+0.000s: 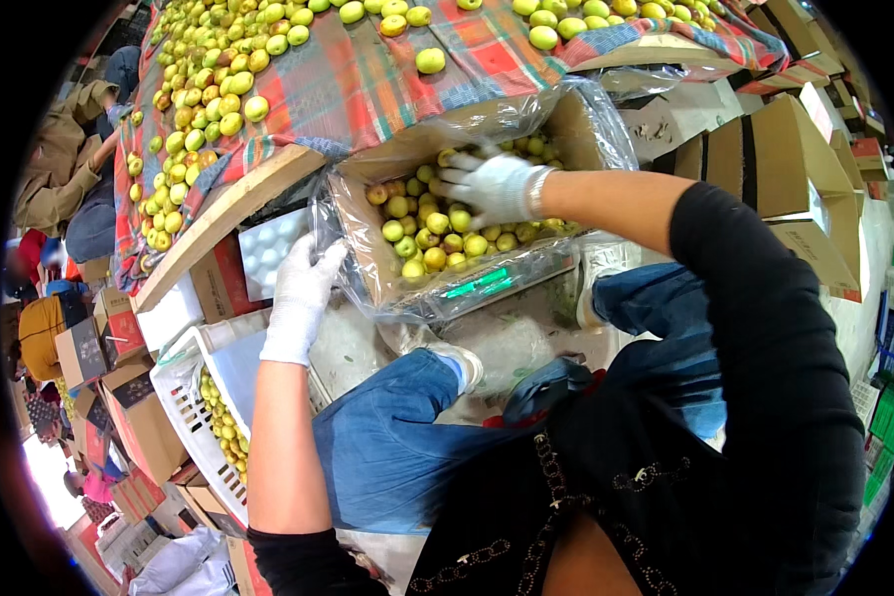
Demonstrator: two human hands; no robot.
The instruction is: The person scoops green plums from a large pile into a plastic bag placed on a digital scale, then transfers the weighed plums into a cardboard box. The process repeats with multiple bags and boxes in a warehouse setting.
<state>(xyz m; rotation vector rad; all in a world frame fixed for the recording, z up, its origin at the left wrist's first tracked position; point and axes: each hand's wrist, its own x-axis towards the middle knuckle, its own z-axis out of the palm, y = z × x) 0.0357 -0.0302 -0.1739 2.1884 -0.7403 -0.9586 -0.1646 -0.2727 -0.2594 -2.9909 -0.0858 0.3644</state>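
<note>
A cardboard box [352, 223] stands before me, lined with clear plastic film [612, 123] folded out over its rim. Round green and reddish-brown fruits, which look like jujubes [433, 258], cover its bottom. My right hand [492, 186], in a pale knitted glove and blurred, lies with fingers spread over the fruits; I see none held in it. At the box's left edge, my left hand [303, 287], in a white knitted glove, touches the film with bent fingers. Whether it pinches the film cannot be told.
Above the box, a wood-edged table [231, 216] under a plaid cloth [328, 89] bears many loose fruits. A white plastic crate [186, 402] with fruits stands at left. Cardboard boxes [797, 164] stack at right. People [63, 167] sit at far left.
</note>
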